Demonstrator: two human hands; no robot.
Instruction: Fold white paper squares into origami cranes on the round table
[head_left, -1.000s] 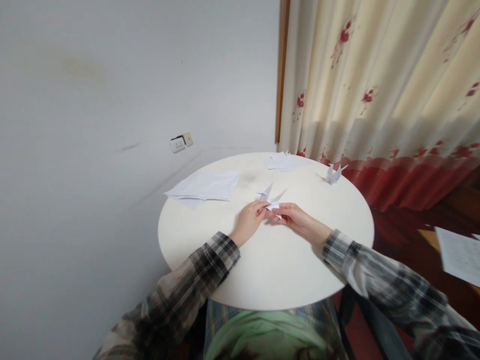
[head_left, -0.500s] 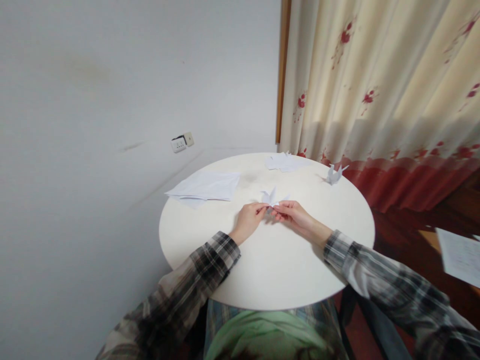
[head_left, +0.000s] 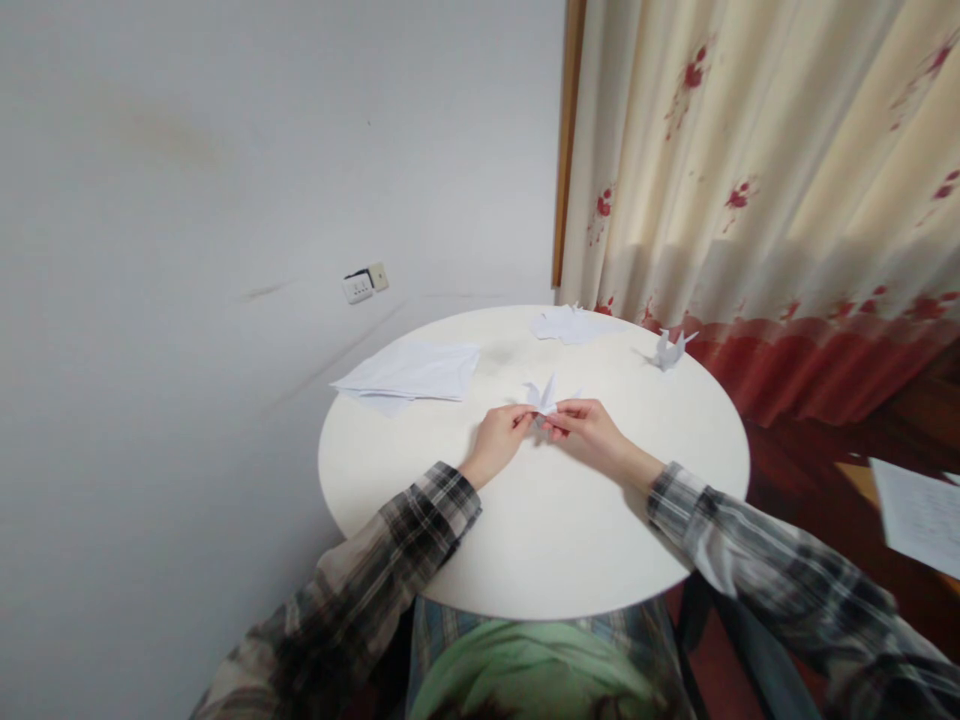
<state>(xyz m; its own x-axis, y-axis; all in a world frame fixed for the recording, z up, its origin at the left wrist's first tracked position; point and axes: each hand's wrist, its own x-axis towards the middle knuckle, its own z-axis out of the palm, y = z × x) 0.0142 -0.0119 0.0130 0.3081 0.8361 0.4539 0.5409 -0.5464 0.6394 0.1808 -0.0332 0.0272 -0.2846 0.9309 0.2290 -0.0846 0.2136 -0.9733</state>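
A small white paper crane (head_left: 543, 396) is held between my two hands just above the middle of the round table, its pointed parts sticking up past my fingers. My left hand (head_left: 501, 436) pinches its left side between thumb and fingers. On the other side, my right hand (head_left: 589, 428) has thumb and fingertips closed on the paper. The fingers cover the lower part of the crane, so its folds there are hidden. Another folded paper crane (head_left: 668, 350) stands near the table's right rear edge.
The round white table (head_left: 555, 560) stands close to the wall. On its left lies a stack of white paper sheets (head_left: 420, 370); more paper (head_left: 568, 324) lies at the back. A wall socket (head_left: 358, 288) and a curtain (head_left: 750, 200) are beyond. Written sheets (head_left: 919, 515) lie lower right.
Both hands stay in nearly the same place, still pinching the paper crane. Its upright points have shifted very slightly.
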